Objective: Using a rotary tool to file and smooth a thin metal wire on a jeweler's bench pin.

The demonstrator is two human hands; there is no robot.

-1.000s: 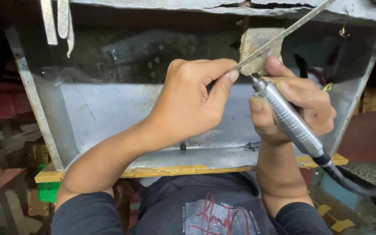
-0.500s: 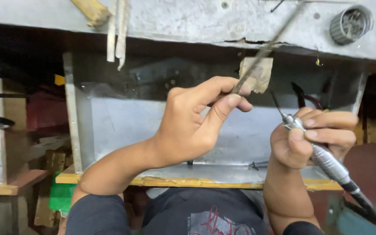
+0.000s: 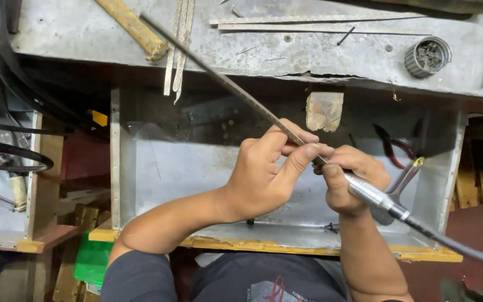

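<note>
Left hand (image 3: 264, 173) pinching long thin metal strip (image 3: 225, 84); right hand (image 3: 345, 182) fisted round rotary handpiece (image 3: 373, 196), above metal tray (image 3: 163, 168) under worktop (image 3: 320, 53).

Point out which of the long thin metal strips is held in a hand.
The dark diagonal strip, pinched by the left hand; the pale strips and lie untouched on the grey bench top.
</note>
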